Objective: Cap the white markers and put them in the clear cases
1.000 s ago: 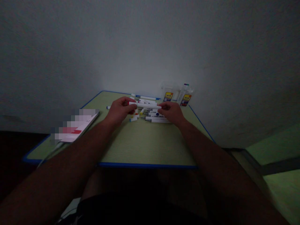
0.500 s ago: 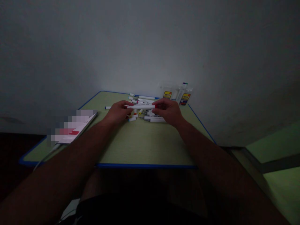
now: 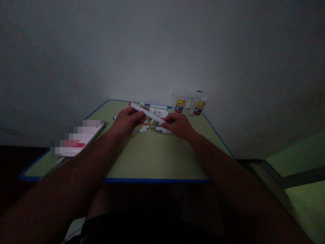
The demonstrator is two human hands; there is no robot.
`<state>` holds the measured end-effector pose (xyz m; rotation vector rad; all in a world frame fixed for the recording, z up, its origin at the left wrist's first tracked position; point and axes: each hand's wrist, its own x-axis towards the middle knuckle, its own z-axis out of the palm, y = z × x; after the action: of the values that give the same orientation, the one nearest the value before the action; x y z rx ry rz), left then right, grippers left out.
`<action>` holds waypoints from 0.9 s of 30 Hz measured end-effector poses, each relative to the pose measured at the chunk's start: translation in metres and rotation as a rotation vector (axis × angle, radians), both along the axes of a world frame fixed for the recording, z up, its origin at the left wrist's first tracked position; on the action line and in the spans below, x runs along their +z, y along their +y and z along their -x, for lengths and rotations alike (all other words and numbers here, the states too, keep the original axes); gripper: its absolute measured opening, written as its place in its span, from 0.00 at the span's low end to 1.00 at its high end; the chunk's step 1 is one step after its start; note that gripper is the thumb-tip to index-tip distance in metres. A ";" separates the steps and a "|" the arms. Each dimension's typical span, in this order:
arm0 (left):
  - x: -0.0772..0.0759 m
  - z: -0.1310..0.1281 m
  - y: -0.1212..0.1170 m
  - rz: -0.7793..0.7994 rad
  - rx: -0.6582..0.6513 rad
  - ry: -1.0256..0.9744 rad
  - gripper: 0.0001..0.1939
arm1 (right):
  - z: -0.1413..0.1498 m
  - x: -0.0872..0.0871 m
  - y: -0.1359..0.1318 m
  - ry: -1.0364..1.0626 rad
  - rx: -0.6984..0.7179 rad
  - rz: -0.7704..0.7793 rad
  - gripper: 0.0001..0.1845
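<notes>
A white marker (image 3: pixel 149 114) with a red end is held between both hands above the table. It slants from the red end at upper left down to the right. My left hand (image 3: pixel 128 121) is closed on its left part, with the red tip sticking out past the fingers. At the other end, my right hand (image 3: pixel 179 125) pinches the marker and hides that tip. Several white markers (image 3: pixel 159 110) lie in a loose pile behind and below the hands. A few short caps, one white and blue cap (image 3: pixel 143 129) among them, lie near my left fingers.
Two clear plastic cases with yellow labels, a left case (image 3: pixel 179 104) and a right case (image 3: pixel 198 106), stand at the wall; markers poke out of the right one. A partly blurred tablet-like device (image 3: pixel 83 139) lies at left on the blue-edged table (image 3: pixel 157 159).
The marker has turned from level to slanted, and its red end is now at the left instead of in my right fingers. My right hand has dropped slightly.
</notes>
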<state>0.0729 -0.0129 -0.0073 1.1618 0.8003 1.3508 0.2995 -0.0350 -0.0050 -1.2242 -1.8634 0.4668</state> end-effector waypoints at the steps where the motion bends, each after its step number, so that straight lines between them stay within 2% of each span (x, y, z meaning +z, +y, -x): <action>1: 0.000 -0.001 -0.001 -0.001 -0.009 0.005 0.11 | 0.000 0.000 0.000 -0.011 0.014 0.010 0.08; 7: 0.002 -0.003 -0.004 -0.022 -0.015 0.034 0.08 | -0.001 0.000 -0.001 -0.039 0.036 0.015 0.12; 11: -0.001 -0.001 0.000 -0.027 -0.019 0.098 0.13 | -0.003 -0.002 0.002 -0.019 0.009 -0.007 0.15; 17: -0.003 -0.001 -0.002 -0.052 -0.043 0.193 0.18 | -0.004 -0.002 0.004 0.034 -0.005 -0.004 0.14; 23: 0.004 -0.003 -0.015 -0.008 -0.107 0.458 0.16 | -0.005 -0.003 0.006 0.166 0.003 0.043 0.13; 27: 0.002 0.000 -0.011 -0.061 -0.124 0.605 0.16 | -0.005 -0.002 0.007 0.257 0.015 0.068 0.16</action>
<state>0.0730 -0.0244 -0.0052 1.6733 1.0934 0.9266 0.3044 -0.0278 -0.0074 -1.1374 -1.6499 0.6683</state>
